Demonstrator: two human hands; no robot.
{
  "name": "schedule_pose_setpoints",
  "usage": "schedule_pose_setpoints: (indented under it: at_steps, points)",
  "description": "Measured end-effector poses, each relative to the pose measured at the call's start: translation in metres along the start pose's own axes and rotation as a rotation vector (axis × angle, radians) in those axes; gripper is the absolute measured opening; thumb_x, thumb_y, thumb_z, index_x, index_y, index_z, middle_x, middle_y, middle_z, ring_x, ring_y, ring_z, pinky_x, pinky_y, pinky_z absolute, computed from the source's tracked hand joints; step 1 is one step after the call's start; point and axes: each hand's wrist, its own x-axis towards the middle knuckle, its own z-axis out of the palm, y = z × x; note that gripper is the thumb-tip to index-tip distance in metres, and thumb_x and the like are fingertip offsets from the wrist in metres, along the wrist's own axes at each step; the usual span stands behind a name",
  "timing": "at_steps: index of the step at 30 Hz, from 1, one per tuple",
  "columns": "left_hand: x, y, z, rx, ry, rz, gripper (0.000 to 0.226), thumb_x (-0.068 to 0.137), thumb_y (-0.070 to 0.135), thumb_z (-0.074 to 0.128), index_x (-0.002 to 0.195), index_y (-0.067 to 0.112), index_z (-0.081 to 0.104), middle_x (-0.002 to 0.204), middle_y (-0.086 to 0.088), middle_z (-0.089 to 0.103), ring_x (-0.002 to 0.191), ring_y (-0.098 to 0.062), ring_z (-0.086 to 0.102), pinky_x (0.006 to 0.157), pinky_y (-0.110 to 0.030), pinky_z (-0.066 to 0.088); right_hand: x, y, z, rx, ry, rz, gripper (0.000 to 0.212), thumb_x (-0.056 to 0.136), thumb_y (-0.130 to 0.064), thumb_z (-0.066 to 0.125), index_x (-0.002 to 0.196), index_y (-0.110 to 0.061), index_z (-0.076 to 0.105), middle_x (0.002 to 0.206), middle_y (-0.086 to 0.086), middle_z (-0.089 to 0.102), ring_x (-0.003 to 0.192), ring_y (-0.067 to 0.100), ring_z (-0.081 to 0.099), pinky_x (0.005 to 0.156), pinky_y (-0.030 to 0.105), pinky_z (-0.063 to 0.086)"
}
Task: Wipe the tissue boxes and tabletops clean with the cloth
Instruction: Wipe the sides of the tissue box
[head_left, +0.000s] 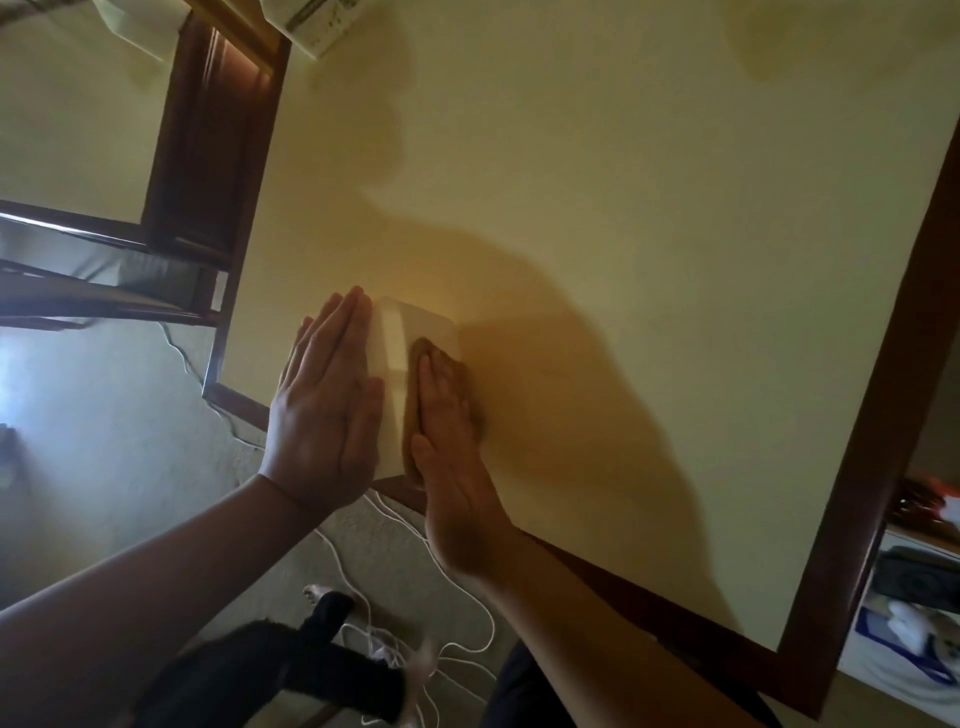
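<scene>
A pale cream tissue box (397, 353) stands near the front left edge of the cream tabletop (649, 234). My left hand (324, 410) lies flat against the box's left side, fingers straight. My right hand (447, 431) presses a brown cloth (441, 358) flat against the box's right side, fingers straight. Most of the cloth is hidden under that hand.
The table has a dark wooden frame (852, 540). A dark wooden chair (208, 171) stands at the left. Another box (317, 23) sits at the table's far edge. White cables (395, 587) lie on the floor below. Clutter (914, 603) fills the right.
</scene>
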Motion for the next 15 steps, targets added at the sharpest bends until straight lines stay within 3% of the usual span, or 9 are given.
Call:
schedule_pose_setpoints:
  at_steps: [3, 7, 8, 11, 15]
  points:
    - [0.0, -0.001, 0.0, -0.012, 0.006, -0.001, 0.058, 0.105, 0.026, 0.036, 0.155, -0.003, 0.038, 0.163, -0.016, 0.038, 0.154, -0.031, 0.032, 0.122, -0.061, 0.029, 0.018, -0.008, -0.004, 0.005, -0.015, -0.05, 0.065, 0.108, -0.018, 0.026, 0.168, -0.017, 0.005, 0.176, -0.011, -0.007, 0.16, 0.004, -0.013, 0.13, 0.036, -0.011]
    - [0.001, -0.002, 0.001, -0.034, 0.019, -0.028, 0.058, 0.107, 0.033, 0.035, 0.154, -0.002, 0.041, 0.162, -0.014, 0.039, 0.153, -0.029, 0.034, 0.123, -0.059, 0.03, 0.05, -0.007, -0.009, -0.01, 0.007, -0.179, 0.067, 0.103, -0.011, 0.032, 0.168, -0.008, 0.013, 0.177, 0.001, 0.004, 0.163, 0.013, -0.005, 0.132, 0.047, -0.003]
    - [0.001, -0.001, 0.001, -0.033, 0.023, -0.031, 0.059, 0.108, 0.036, 0.034, 0.154, -0.001, 0.042, 0.162, -0.012, 0.039, 0.153, -0.029, 0.035, 0.123, -0.058, 0.03, 0.058, -0.007, -0.01, -0.018, 0.016, -0.195, 0.068, 0.102, -0.011, 0.034, 0.167, -0.007, 0.014, 0.177, 0.003, 0.006, 0.163, 0.013, -0.003, 0.133, 0.044, -0.003]
    - [-0.001, -0.001, 0.001, -0.026, 0.033, -0.021, 0.06, 0.107, 0.037, 0.035, 0.154, 0.001, 0.042, 0.161, -0.01, 0.04, 0.152, -0.029, 0.036, 0.122, -0.058, 0.031, 0.078, 0.002, -0.013, -0.036, 0.056, -0.162, 0.068, 0.103, -0.014, 0.033, 0.168, -0.007, 0.013, 0.177, 0.003, 0.007, 0.161, 0.005, -0.004, 0.129, 0.026, -0.005]
    - [-0.003, -0.001, 0.001, -0.025, 0.025, -0.027, 0.06, 0.106, 0.034, 0.035, 0.156, 0.002, 0.039, 0.163, -0.01, 0.038, 0.153, -0.028, 0.034, 0.12, -0.061, 0.033, 0.08, 0.022, -0.014, -0.032, 0.064, -0.007, 0.07, 0.103, -0.026, 0.028, 0.169, -0.017, 0.006, 0.177, -0.005, 0.001, 0.16, 0.004, -0.013, 0.13, 0.03, -0.011]
